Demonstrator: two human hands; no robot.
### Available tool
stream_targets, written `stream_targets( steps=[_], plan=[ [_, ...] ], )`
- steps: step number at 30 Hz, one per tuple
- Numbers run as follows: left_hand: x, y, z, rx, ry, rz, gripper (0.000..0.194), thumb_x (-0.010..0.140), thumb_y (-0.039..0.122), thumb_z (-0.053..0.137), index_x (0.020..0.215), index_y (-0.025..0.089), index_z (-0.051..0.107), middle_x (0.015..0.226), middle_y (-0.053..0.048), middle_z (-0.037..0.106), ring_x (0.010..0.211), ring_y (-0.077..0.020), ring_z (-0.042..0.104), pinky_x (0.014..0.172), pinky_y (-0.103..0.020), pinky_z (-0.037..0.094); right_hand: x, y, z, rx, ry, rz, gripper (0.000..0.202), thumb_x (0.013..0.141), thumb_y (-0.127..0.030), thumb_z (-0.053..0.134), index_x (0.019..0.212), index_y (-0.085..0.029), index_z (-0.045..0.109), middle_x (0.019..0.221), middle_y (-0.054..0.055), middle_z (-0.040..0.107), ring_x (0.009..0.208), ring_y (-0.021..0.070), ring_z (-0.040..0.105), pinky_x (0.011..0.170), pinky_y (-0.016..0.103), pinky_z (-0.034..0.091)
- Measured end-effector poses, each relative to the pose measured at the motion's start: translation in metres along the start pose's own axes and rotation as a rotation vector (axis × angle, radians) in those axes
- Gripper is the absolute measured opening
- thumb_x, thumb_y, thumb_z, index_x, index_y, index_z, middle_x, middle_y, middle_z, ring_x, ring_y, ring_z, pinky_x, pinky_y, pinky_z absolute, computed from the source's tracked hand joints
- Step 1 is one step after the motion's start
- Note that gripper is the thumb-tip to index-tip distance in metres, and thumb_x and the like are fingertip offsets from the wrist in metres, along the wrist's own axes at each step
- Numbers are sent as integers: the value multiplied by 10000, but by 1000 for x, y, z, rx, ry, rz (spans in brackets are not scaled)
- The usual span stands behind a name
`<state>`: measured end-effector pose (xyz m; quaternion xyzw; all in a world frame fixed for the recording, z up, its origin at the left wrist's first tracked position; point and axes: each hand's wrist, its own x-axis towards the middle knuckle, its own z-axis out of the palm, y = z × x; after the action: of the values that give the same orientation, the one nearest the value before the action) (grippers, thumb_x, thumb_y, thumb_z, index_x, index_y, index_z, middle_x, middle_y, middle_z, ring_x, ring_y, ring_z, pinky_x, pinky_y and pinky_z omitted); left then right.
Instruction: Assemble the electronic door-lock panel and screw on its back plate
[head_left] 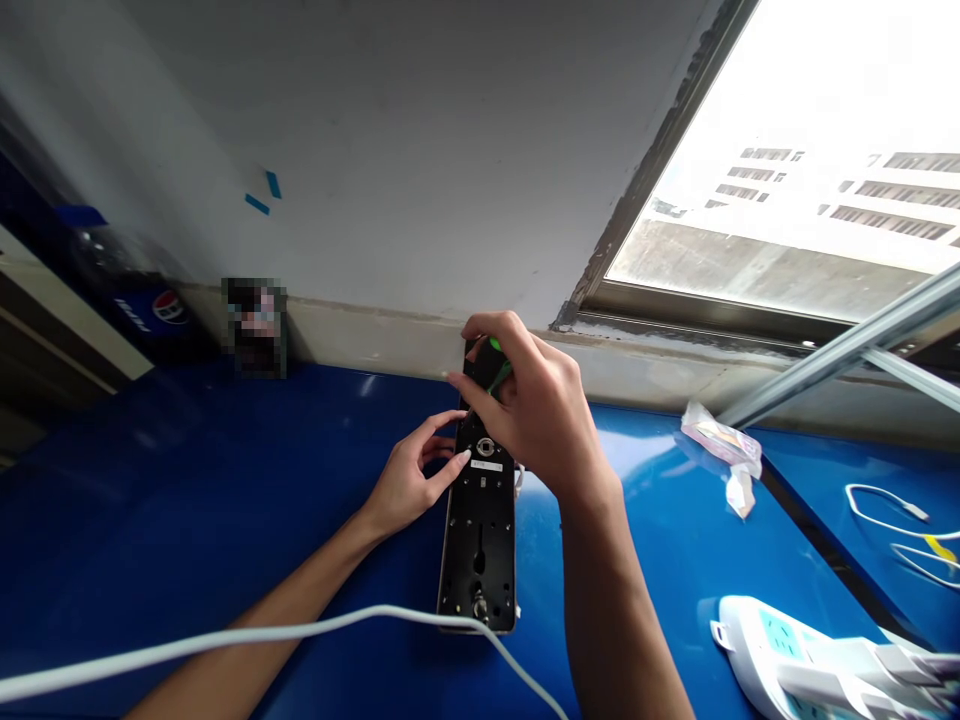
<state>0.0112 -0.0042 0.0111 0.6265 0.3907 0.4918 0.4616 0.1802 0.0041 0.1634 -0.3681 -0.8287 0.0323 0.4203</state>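
Observation:
A long black door lock panel [480, 540] lies lengthwise away from me on the blue table, its inner side up, with small screws, holes, a round fitting and a white label. My right hand [529, 400] is closed round a screwdriver [489, 365] with a black and green handle, over the far half of the panel. The tool's tip is hard to make out beside the fingers. My left hand [412, 470] grips the panel's left edge, thumb on its top face and index fingertip close to the screwdriver's shaft.
A white cable [315, 628] crosses in front of the panel's near end. At right are a power strip [780, 650] with plugs, a small plastic bag [716, 440], another white cable [877, 495] and a metal frame bar [840, 345]. A Pepsi bottle [150, 300] stands far left by the wall.

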Motion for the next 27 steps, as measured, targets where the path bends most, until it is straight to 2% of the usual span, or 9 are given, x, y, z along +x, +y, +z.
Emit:
stream_targets(
  steps=[5, 9, 11, 15, 20, 24, 27],
  plan=[
    [1, 1, 0, 6, 12, -23, 506, 968, 357, 733, 1428, 209, 584, 1252, -107, 731, 1096, -259, 735, 1020, -405, 610, 0, -2, 1, 13, -22, -6, 507, 893, -36, 563, 1348, -256, 522, 1165, 27, 690, 778, 119, 585, 719, 272, 504],
    [1, 1, 1, -2, 8, -3, 464, 981, 344, 720, 1413, 228, 597, 1278, -89, 724, 1085, -239, 734, 1012, -380, 605, 0, -2, 2, -18, 1, -22, 326, 969, -143, 623, 1273, -251, 572, 1119, 18, 698, 797, 131, 602, 728, 279, 511],
    [0, 1, 1, -1, 4, 6, 456, 982, 335, 719, 1410, 234, 600, 1303, -86, 713, 1082, -232, 733, 999, -367, 607, 1, -1, 2, -3, 10, -27, 272, 982, -144, 620, 1231, -248, 587, 1097, 13, 701, 822, 136, 613, 737, 276, 508],
    [0, 0, 0, -2, 7, -12, 483, 975, 346, 723, 1418, 209, 587, 1248, -101, 732, 1089, -249, 737, 1005, -385, 608, 0, -1, 3, 24, -8, -18, 413, 916, -40, 564, 1272, -250, 570, 1102, 11, 679, 748, 120, 567, 719, 272, 499],
    [1, -2, 0, 2, 2, 4, 470, 984, 345, 721, 1421, 230, 591, 1292, -94, 718, 1082, -238, 733, 997, -380, 610, 1, 0, 4, 5, 16, -32, 291, 971, -131, 621, 1232, -254, 583, 1124, 8, 694, 812, 132, 617, 711, 272, 489],
    [0, -3, 0, 17, 5, -12, 492, 978, 361, 728, 1425, 212, 587, 1241, -104, 733, 1090, -253, 731, 1018, -411, 607, 1, 1, 7, 32, 6, -23, 475, 907, -28, 553, 1318, -265, 541, 1172, 13, 692, 781, 124, 608, 707, 270, 503],
    [0, -3, 0, 17, 10, -12, 503, 979, 365, 725, 1436, 212, 580, 1245, -107, 732, 1082, -254, 732, 1020, -419, 606, 1, 2, 8, 21, 12, -23, 451, 924, -80, 594, 1329, -271, 540, 1179, 27, 699, 816, 143, 630, 722, 282, 520]
  ],
)
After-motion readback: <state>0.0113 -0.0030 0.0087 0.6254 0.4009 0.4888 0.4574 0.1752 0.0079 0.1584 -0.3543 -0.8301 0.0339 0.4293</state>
